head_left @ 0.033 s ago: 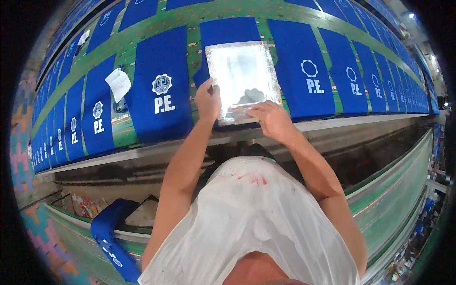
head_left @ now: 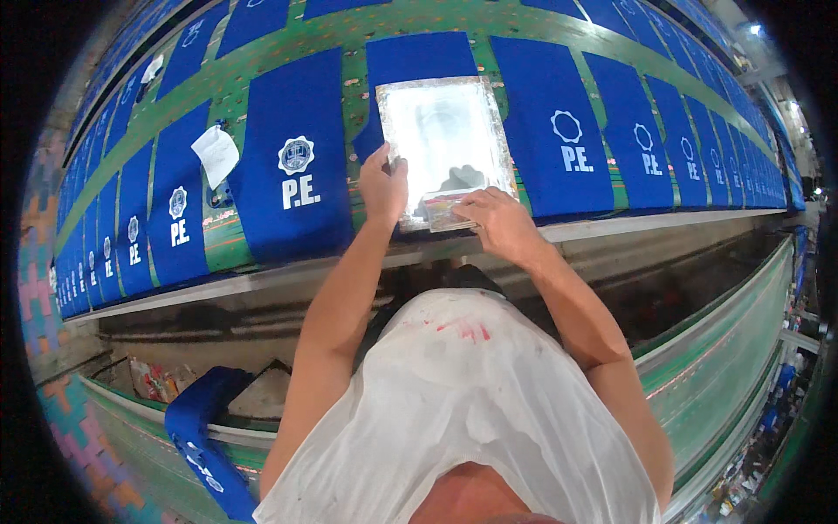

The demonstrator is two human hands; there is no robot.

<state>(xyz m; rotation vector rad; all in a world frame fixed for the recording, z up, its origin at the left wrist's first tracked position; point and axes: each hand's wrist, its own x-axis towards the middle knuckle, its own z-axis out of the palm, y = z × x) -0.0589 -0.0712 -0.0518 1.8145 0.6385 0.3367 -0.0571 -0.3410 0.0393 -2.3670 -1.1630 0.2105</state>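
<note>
A screen-printing frame [head_left: 445, 113] with a pale, bright mesh lies over one blue fabric panel [head_left: 419, 54] on the long green table. My left hand [head_left: 383, 186] grips the frame's left edge, thumb over the rim. At the near end of the mesh, my right hand [head_left: 500, 218] holds a squeegee [head_left: 443, 210] by its right end, fingers closed over it. A dark shadow falls on the mesh just beyond the squeegee. Whatever print lies beneath the frame is hidden.
Left of the frame, a blue panel [head_left: 292, 148] carries a white emblem and lettering; panels [head_left: 572, 166] to the right show only the emblem's outline with lettering. A crumpled white cloth [head_left: 216, 155] lies between panels. Another blue piece [head_left: 205, 419] hangs over a green rail behind me.
The squeegee and my right hand have shifted slightly toward me, and the squeegee's flat face shows more. My left hand stays on the frame.
</note>
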